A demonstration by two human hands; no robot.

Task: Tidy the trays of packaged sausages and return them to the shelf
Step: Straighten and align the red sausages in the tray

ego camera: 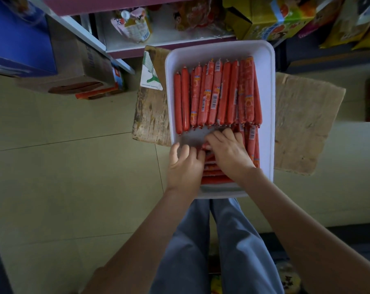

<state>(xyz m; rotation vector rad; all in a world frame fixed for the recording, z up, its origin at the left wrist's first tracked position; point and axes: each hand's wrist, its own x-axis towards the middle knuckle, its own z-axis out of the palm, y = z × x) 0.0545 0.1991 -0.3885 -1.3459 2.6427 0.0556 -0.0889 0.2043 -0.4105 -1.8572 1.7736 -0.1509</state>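
Note:
A white tray (266, 66) lies on flattened cardboard on the floor. A neat row of red packaged sausages (218, 92) fills its far half, lengthwise. In the near half, several sausages (213, 172) lie crosswise in a stack, and a few more (253, 145) stand lengthwise at the right. My left hand (185, 164) is at the tray's near left, fingers curled against the ends of the crosswise stack. My right hand (228, 153) lies over the same stack, fingers curled round the top sausages. A bare patch of tray floor shows just beyond my fingers.
A shelf (158, 42) with snack packets stands right behind the tray. Cardboard boxes (73, 66) sit on the floor at the left, colourful cartons (281, 15) at the upper right. The cardboard sheet (303, 124) extends right of the tray. My legs are below the tray.

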